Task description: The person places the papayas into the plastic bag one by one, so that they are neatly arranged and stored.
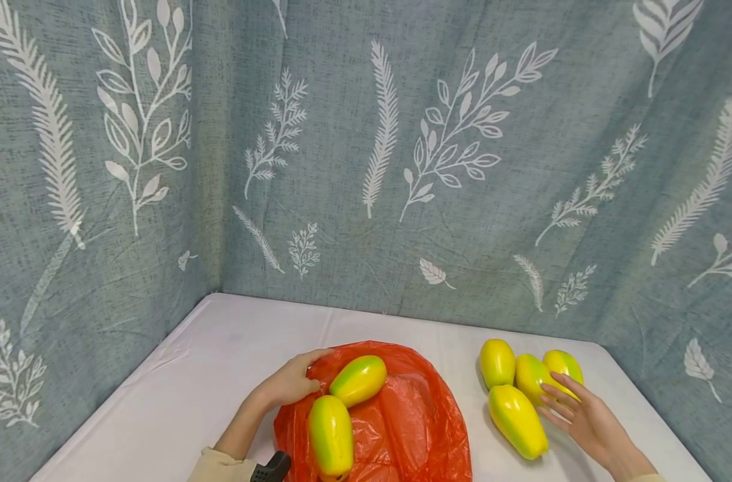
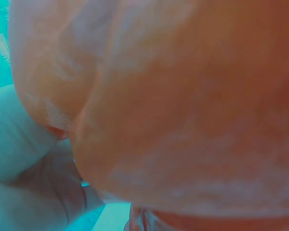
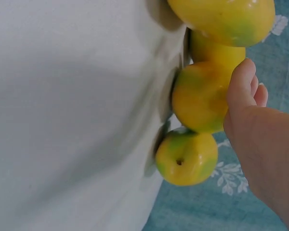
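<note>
A red plastic bag point(image 1: 408, 418) lies spread with its mouth open on the table in the head view. My left hand point(image 1: 290, 380) grips its left rim, and the bag's film point(image 2: 183, 106) fills most of the left wrist view. Inside the bag, one yellow-green papaya point(image 1: 359, 380) touches another papaya point(image 1: 331, 435) at the left side. To the right, several more papayas point(image 1: 518, 422) sit grouped on the table. Beside them my right hand point(image 1: 595, 418) holds nothing, its fingers extended over the rear right papaya point(image 3: 202, 96).
A white-covered table point(image 1: 221, 361) bears everything. Blue-grey curtains point(image 1: 341, 268) with white leaf prints close off the back and both sides. A black strap point(image 1: 272, 466) shows at the left wrist.
</note>
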Demonstrator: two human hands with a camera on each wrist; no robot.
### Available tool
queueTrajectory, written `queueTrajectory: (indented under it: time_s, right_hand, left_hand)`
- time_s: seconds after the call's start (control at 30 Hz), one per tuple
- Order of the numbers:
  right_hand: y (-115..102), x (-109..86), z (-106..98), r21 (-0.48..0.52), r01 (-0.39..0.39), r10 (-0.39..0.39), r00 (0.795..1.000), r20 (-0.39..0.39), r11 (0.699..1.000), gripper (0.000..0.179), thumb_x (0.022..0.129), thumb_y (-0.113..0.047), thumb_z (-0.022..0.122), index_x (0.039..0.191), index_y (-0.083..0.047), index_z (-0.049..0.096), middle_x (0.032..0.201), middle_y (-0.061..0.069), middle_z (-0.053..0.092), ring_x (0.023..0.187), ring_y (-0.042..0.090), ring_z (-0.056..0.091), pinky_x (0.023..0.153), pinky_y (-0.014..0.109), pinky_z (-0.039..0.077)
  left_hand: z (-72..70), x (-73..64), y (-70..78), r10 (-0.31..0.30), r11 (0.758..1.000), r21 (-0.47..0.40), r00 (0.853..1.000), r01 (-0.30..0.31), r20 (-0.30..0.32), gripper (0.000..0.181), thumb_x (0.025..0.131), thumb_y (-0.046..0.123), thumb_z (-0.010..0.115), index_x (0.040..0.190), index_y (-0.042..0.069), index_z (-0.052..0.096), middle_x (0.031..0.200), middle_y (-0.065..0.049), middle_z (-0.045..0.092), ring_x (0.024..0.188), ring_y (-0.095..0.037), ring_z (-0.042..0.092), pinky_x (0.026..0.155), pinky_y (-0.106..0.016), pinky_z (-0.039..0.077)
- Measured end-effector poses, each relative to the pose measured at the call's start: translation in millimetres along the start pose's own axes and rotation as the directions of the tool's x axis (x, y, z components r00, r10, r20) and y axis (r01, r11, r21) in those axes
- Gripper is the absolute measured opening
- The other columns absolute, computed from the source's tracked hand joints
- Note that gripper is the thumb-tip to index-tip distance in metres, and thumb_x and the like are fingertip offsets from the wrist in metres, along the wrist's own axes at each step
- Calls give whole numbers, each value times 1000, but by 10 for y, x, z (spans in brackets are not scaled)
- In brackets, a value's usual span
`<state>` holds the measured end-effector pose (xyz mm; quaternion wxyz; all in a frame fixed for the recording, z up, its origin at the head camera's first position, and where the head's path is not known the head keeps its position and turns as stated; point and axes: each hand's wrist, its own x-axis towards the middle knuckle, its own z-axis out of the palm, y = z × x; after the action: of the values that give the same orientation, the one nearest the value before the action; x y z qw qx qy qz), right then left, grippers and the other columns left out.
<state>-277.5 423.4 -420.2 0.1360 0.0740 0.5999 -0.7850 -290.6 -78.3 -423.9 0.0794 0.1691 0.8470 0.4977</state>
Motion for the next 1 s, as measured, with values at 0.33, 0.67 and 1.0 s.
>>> queueTrajectory:
  time_s: [0.33,0.67,1.0]
  right_hand:
    - [77,19,-114,3,-65,65,998,11,998,25,102,-34,37,118,-16,45,103,2,59,97,18,59,98,43,43]
    - [137,33,-211,-33,-104,108,983,145,994,21,102,-32,40,107,-18,55,106,3,58,98,17,58,97,44,44]
    - [221,64,-176,-172,-150,164,984,70,973,58,100,-39,44,143,-2,33,133,39,32,115,38,47,101,54,36]
  left_hand:
    - [-9,5,12,-10,1000,-5,1000,10,3,59,80,-10,55,138,-1,45,132,-21,50,108,-33,51,91,-52,46]
    - [-14,7,11,-7,1000,-12,1000,7,3,60,79,-10,55,138,-2,45,131,-22,50,107,-32,52,89,-51,48]
    - [-13,16,5,1,1000,5,1000,-1,10,59,81,-9,55,139,-1,44,133,-22,49,110,-33,51,93,-54,44]
